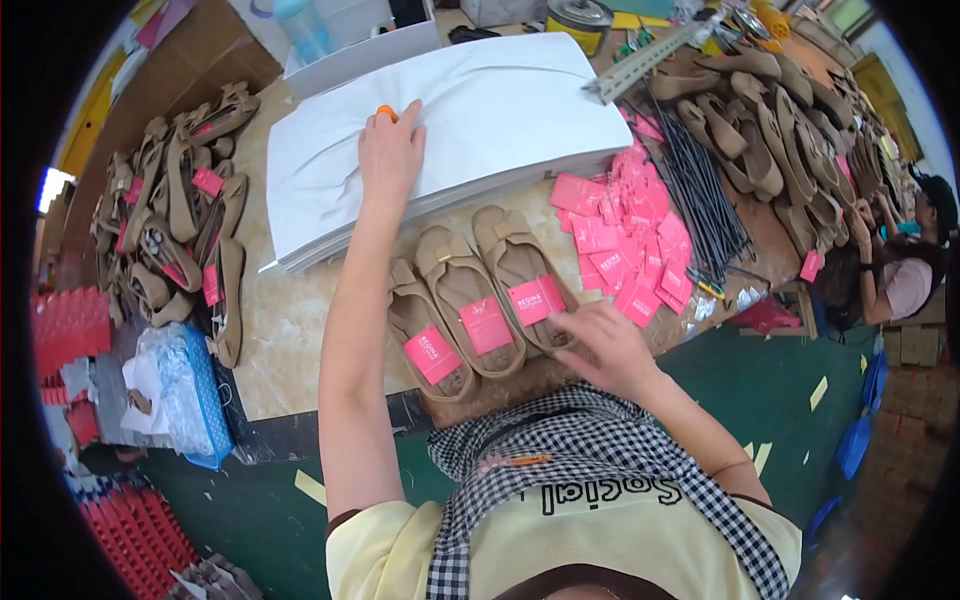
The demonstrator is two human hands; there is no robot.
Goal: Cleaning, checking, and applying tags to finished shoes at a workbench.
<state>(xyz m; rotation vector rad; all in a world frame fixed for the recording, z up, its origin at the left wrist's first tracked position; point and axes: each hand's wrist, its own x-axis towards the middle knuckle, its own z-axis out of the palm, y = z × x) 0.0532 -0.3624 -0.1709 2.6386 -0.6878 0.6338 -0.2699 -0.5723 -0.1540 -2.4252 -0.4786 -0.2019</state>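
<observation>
The operator's left hand (390, 155) rests unclosed on the white paper stack (490, 120); the right hand (605, 345), well apart, is at the rightmost beige bow-front flat (518, 262), grip indeterminable. Three round-toed flats lie side by side on the tabletop (300, 355). Smooth pink tags (487, 325) should be kept uncreased.

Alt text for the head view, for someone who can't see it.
A person's right hand is at the rightmost of three beige shoes bearing pink tags; the left hand, by something orange, is on stacked white paper. More shoes lie either side.
</observation>
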